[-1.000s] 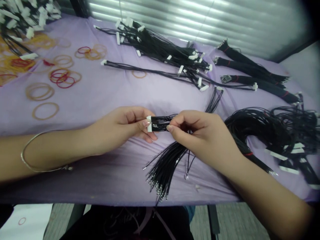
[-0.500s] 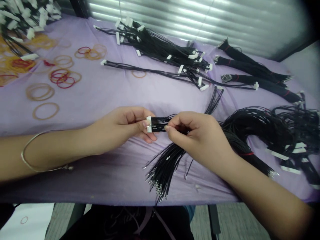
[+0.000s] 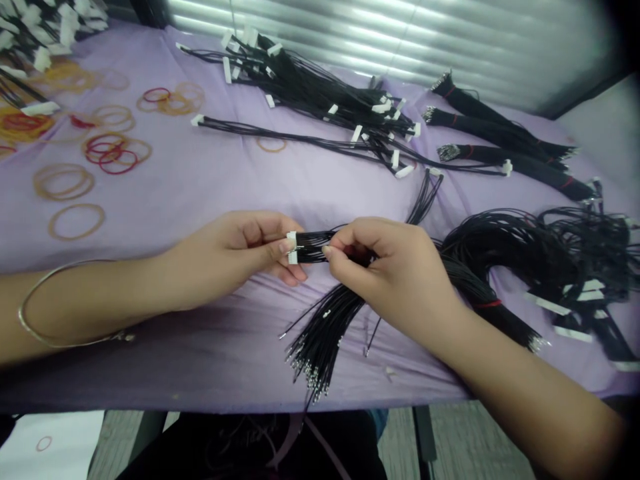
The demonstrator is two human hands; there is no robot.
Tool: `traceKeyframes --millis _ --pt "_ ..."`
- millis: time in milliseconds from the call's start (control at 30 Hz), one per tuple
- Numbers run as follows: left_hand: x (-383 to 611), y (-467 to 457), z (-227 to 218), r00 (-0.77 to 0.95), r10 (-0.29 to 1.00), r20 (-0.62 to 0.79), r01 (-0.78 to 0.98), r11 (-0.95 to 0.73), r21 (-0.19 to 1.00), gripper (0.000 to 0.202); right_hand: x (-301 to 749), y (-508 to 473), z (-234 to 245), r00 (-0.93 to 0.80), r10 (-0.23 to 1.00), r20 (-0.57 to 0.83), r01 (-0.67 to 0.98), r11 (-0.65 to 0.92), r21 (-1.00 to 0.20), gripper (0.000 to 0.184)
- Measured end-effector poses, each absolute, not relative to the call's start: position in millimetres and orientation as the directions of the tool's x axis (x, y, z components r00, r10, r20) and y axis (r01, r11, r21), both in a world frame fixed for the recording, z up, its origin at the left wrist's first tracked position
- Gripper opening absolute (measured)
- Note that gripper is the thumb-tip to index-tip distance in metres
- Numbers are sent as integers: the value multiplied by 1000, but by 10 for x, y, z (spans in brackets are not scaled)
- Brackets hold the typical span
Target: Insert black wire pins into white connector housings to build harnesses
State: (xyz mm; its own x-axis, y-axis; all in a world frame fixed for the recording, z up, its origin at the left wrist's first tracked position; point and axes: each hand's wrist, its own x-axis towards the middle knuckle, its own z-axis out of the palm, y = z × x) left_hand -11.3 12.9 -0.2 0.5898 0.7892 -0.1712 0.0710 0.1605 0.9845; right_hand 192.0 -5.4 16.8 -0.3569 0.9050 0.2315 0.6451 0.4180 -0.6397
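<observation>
My left hand (image 3: 265, 248) pinches a small white connector (image 3: 293, 249) between thumb and fingers. Black wires (image 3: 314, 247) run from the connector toward the right, into my right hand (image 3: 383, 257). That hand is closed, with thumb and index fingertip pressed together on the wires near the connector; its other fingers are curled and partly hidden. Below it, a loose bundle of black wires (image 3: 323, 340) with silver metal tips fans out toward the table's front edge. Another white connector (image 3: 436, 173) with wires shows beyond my right hand.
Finished-looking wire harnesses (image 3: 320, 100) with white connectors lie at the back. Tied black wire bundles (image 3: 505, 127) rest at the back right, coiled wires (image 3: 500, 240) at the right. Rubber bands (image 3: 110, 153) are scattered at left on the purple cloth (image 3: 165, 193).
The whole view has shifted slightly, so things appear a little farther left. Both hands keep their hold on the connector and wires, with hardly any other movement.
</observation>
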Motion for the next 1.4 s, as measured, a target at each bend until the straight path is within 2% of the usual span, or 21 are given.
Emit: traceKeyframes --millis 100,333,933,1300,1400 --pt "-117 130 -5 598 786 -160 71 147 987 19 1925 -50 169 -359 905 230 644 419 -641 12" --pt "-106 139 6 591 787 -177 83 158 984 19 1949 -44 200 -390 912 127 634 366 -681 12" --pt "-113 145 -10 615 777 -136 107 88 990 19 1914 -51 173 -360 907 219 669 414 -617 10" --pt "-101 129 19 586 794 -161 99 127 987 14 1903 -76 187 -372 901 225 694 431 -577 11" --pt "-86 130 23 576 798 -176 93 149 984 9 1902 -83 193 -401 893 205 660 437 -611 12"
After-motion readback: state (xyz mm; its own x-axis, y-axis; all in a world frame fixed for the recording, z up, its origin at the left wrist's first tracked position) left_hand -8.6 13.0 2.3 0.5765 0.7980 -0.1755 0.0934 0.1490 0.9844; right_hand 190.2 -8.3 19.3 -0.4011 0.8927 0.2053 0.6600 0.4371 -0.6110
